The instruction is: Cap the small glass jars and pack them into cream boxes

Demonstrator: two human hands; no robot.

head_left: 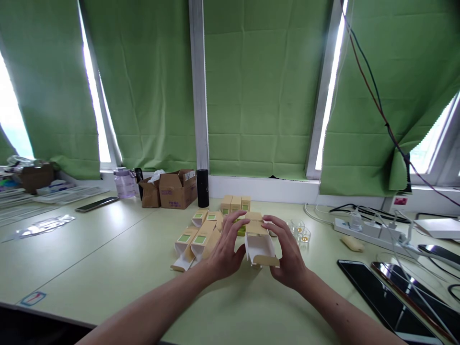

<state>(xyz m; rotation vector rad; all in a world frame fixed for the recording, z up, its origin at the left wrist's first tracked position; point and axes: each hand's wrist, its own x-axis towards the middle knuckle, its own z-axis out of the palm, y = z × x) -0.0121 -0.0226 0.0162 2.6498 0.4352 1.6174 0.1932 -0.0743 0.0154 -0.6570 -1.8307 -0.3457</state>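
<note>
Between my two hands is a small tan cardboard box [260,243] with a white inside, its open end facing me and a flap hanging at the front. My left hand [225,249] grips its left side, fingers along the top edge. On the opposite side, my right hand [290,251] holds the box with fingertips at the upper edge and thumb lower down. Several similar boxes [187,237] with green labels lie open left of my left hand. Closed boxes [235,203] stand behind. Small transparent cups [304,235] sit just past my right hand.
At the back stand a brown carton [178,190], a black cylinder [202,188] and a lilac bottle [124,183]. A phone [97,204] lies left. On the right are a power strip [373,231] with cables, a tan oval object [352,243] and dark tablets [381,292].
</note>
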